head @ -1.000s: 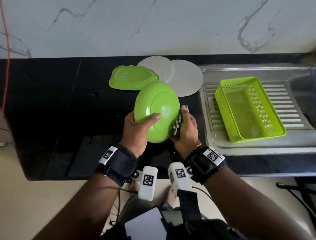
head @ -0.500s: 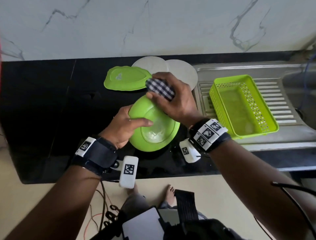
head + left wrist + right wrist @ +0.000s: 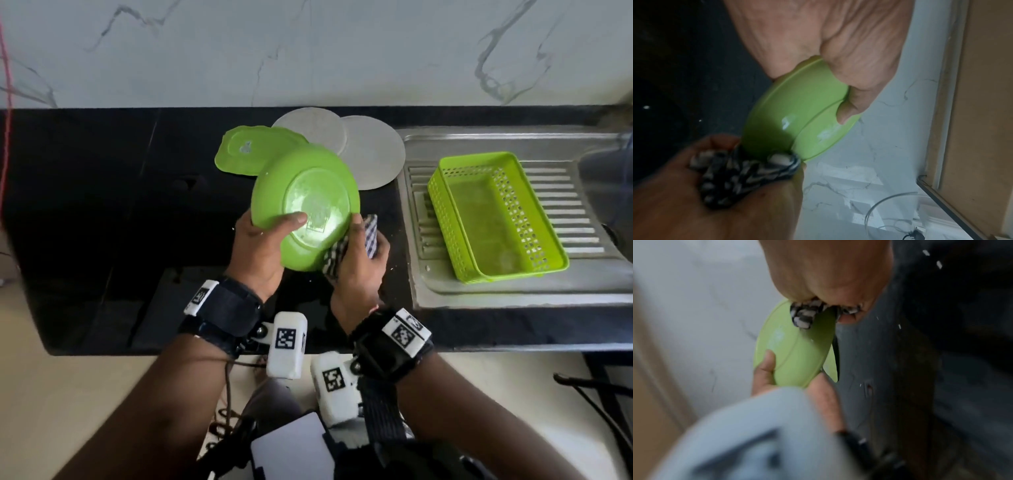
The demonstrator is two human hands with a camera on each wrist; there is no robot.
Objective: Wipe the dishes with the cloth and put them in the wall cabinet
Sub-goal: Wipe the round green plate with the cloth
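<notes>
A round green plate (image 3: 310, 202) is held tilted over the black counter, its underside toward me. My left hand (image 3: 263, 240) grips its lower left rim, thumb across the underside (image 3: 851, 104). My right hand (image 3: 359, 263) pinches a black-and-white checked cloth (image 3: 368, 236) over the plate's lower right rim (image 3: 805, 316). The plate (image 3: 795, 116) and the cloth (image 3: 740, 175) also show in the left wrist view. A wavy-edged green plate (image 3: 246, 154) lies upside down on the counter behind, beside two grey round plates (image 3: 370, 152). The right wrist view is blurred.
A green perforated basket (image 3: 493, 212) stands on the steel sink drainboard (image 3: 513, 294) at the right. The black counter (image 3: 102, 205) runs left under a white marble wall (image 3: 308, 51). A wooden cabinet side (image 3: 982, 97) shows in the left wrist view.
The right hand with the cloth moved from the plate's top edge down to its lower right rim. The left hand turned the plate so its underside faces me again.
</notes>
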